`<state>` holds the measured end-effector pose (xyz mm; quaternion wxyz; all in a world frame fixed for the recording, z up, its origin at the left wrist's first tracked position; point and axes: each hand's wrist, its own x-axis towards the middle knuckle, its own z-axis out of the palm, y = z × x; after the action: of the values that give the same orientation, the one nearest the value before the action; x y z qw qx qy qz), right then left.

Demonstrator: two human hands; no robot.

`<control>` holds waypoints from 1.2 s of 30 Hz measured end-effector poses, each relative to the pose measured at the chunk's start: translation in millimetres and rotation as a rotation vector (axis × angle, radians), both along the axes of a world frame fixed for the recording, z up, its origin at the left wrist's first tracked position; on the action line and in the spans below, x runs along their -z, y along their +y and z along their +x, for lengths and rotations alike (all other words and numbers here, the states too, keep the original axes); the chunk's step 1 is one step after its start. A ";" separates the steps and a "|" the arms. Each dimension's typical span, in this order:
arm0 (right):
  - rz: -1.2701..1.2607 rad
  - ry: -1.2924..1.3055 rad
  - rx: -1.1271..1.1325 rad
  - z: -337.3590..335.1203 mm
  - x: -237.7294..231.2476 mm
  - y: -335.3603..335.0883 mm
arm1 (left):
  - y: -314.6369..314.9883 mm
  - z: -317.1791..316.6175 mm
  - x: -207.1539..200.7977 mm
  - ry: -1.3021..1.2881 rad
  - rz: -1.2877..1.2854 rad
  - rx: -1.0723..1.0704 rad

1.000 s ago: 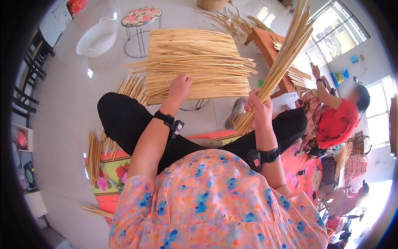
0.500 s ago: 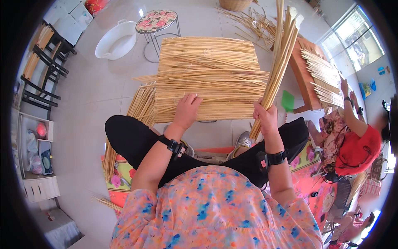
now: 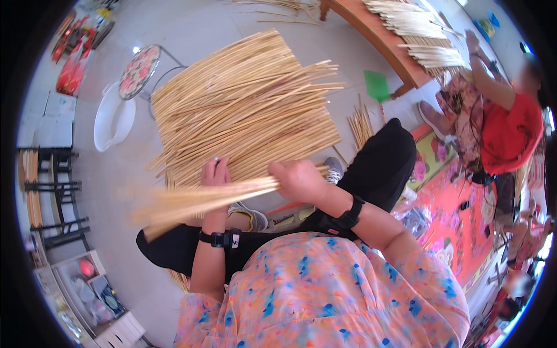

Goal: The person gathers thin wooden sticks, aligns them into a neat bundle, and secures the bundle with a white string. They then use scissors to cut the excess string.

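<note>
Straw bundle [image 3: 229, 195] held up at nr edge of straw mat [image 3: 249, 116], R hand [image 3: 299, 180] closed round it nr one end; far tips blurred. L hand [image 3: 213, 174] behind, palm hidden; can't tell if gripping. White tub [image 3: 106, 113] part-hidden by floral stool [image 3: 139, 71], contents unclear from where I stand. Cabinet [image 3: 122, 332]: round red item [image 3: 86, 267], plastic bags [image 3: 84, 293], details fuzzy.

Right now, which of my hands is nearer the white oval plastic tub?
Left. Your left hand is below and right of the tub; your right hand, holding thin tan stalks, is farther right.
</note>
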<state>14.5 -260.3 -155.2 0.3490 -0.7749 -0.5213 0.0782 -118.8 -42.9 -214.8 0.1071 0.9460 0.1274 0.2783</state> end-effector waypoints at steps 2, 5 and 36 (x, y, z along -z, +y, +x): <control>-0.041 -0.096 -0.090 0.4 -6.5 -1.2 | 2.1 -1.1 -5.3 0.038 0.012 -0.013; -0.008 -0.061 -0.077 -2.3 -10.6 -3.2 | 2.9 -0.4 -5.2 0.024 0.020 -0.004; -0.001 -0.086 0.070 3.2 -0.2 8.5 | 18.8 19.7 -27.3 -0.012 -0.077 -0.024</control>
<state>17.6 -251.8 -155.0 0.3285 -0.7953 -0.5084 0.0328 -99.1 -24.0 -187.5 0.1407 0.9379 0.1489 0.2800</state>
